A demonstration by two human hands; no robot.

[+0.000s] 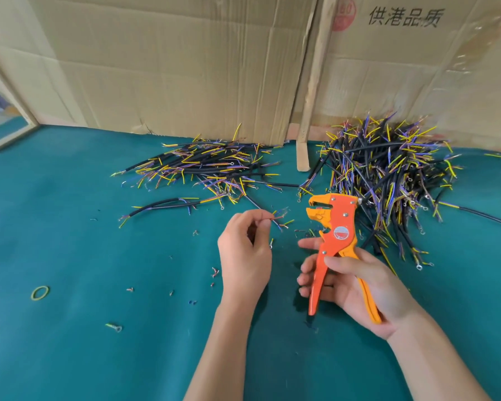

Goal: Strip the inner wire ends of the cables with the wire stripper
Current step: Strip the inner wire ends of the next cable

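Head view: left hand (245, 256) pinching a cable's thin wire (275, 217), right hand (356, 285) gripping the stripper (334, 241), probably between strips, next feeding wire into open jaws.

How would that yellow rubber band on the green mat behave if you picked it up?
The rubber band is a thin loop lying flat, so it would probably feel very light and sag limply. Lying flat on the green mat, it seems unlikely to roll, though pinching it up might be fiddly.
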